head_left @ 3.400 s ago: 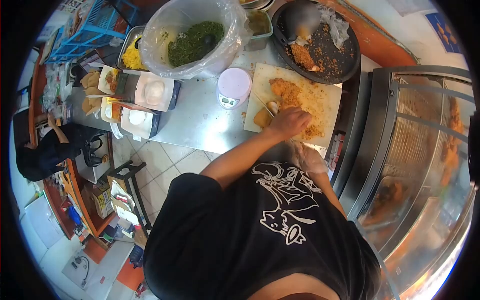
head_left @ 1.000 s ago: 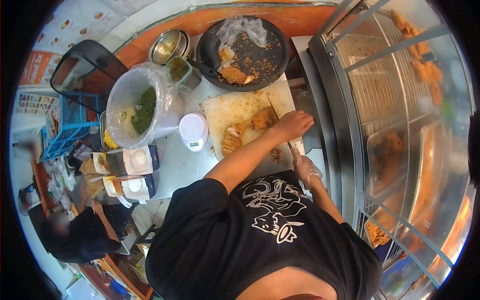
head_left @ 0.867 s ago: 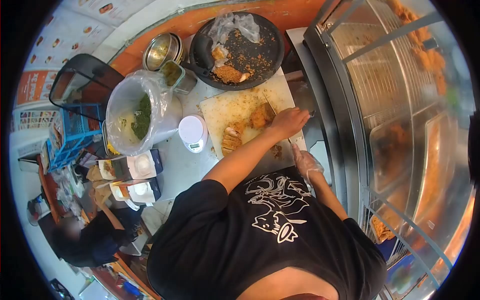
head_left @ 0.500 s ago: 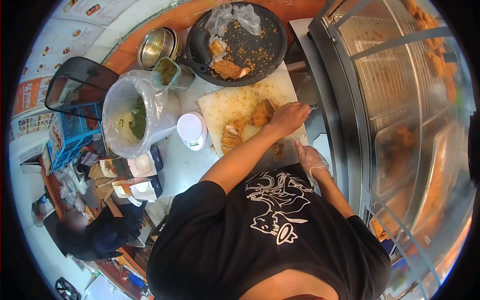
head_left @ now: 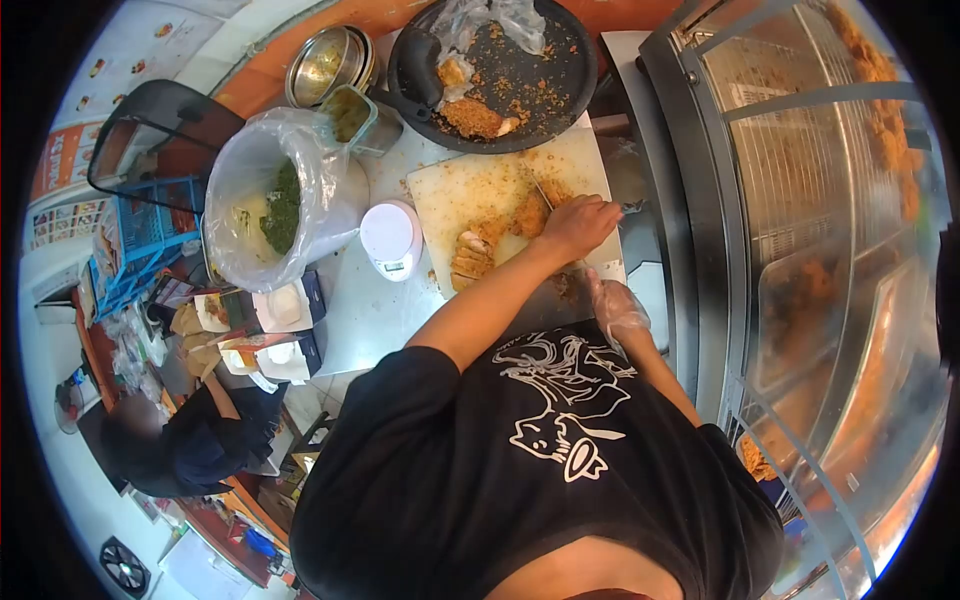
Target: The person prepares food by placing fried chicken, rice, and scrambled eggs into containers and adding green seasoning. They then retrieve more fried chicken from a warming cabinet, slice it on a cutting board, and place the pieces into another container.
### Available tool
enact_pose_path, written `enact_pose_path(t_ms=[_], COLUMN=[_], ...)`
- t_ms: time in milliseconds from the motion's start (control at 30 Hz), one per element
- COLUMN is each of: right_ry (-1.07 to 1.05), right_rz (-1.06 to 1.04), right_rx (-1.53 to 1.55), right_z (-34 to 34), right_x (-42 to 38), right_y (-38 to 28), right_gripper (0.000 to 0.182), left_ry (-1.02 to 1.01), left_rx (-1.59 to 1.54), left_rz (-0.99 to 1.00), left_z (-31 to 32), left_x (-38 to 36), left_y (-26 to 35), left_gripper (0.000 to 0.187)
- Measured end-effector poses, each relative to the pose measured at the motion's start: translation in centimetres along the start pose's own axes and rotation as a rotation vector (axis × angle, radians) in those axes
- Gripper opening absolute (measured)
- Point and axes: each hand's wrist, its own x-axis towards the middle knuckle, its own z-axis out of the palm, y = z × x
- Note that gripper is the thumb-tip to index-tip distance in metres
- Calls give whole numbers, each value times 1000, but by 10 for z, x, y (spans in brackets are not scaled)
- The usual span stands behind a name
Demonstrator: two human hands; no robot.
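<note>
A breaded fried cutlet (head_left: 528, 215) lies on a white cutting board (head_left: 470, 190). Several cut slices (head_left: 470, 260) sit at its left end. My left hand (head_left: 578, 225) is bare and grips a knife (head_left: 545, 196), whose blade rests on the uncut part of the cutlet. My right hand (head_left: 612, 308) wears a clear plastic glove. It hangs by the near right corner of the board, apart from the food, with nothing in it.
Behind the board sits a black round tray (head_left: 565, 70) with crumbs. To the left stand a small white scale (head_left: 392, 240), a plastic-lined tub of chopped greens (head_left: 275, 200), metal bowls (head_left: 325, 65) and open boxes (head_left: 285, 305). A glass display case (head_left: 800, 200) fills the right. Another person (head_left: 180, 450) is lower left.
My left hand and the knife have shifted slightly along the cutlet, and the row of slices beside it has grown. The gloved right hand stays by the board's corner.
</note>
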Motion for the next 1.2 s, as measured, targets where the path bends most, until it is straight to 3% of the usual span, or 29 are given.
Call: enact_pose_path(t_ms=[67,133,267,367,400,533,600,700,800,1000,1100,1200], right_ry=[37,-30,-83,-153,-57,-92,-23,-143,-125,-93,-139,-191], right_rz=[-10,108,71,26,7,-15,17,-32,-50,-63,-53,-194], right_rx=[10,-4,50,-44,-58,-66,-22,-82,-158,-166,-158,-235], right_z=[-2,-13,-35,-17,-4,-13,-13,-37,-16,-19,-31,-19], right_x=[-2,-3,-42,-13,-2,-11,-17,-35,-1,-9,-31,-5], right_y=[-2,-4,-16,-8,-6,-25,-16,-18,-9,-7,-16,9], right_gripper=[77,80,80,81,81,81,82,84,86,84,82,85], left_ry=[4,6,65,39,24,53,174,182,126,230,259,280], left_rx=[8,19,-81,-28,27,138,87,16,76,68,15,23], left_rz=[11,38,75,19,-11,82,155,75,-56,13,-49,-66], left_z=[3,-1,-21,-10,-4,-6,-8,-22,-6,-4,-29,-21], left_x=[0,4,3,-12,-14,-11,-10,-15,-29,-27,-28,-36], left_y=[-2,3,27,10,-2,-11,7,30,2,6,36,24], left_gripper=[13,13,12,9,8,8,9,9,9,8,8,7])
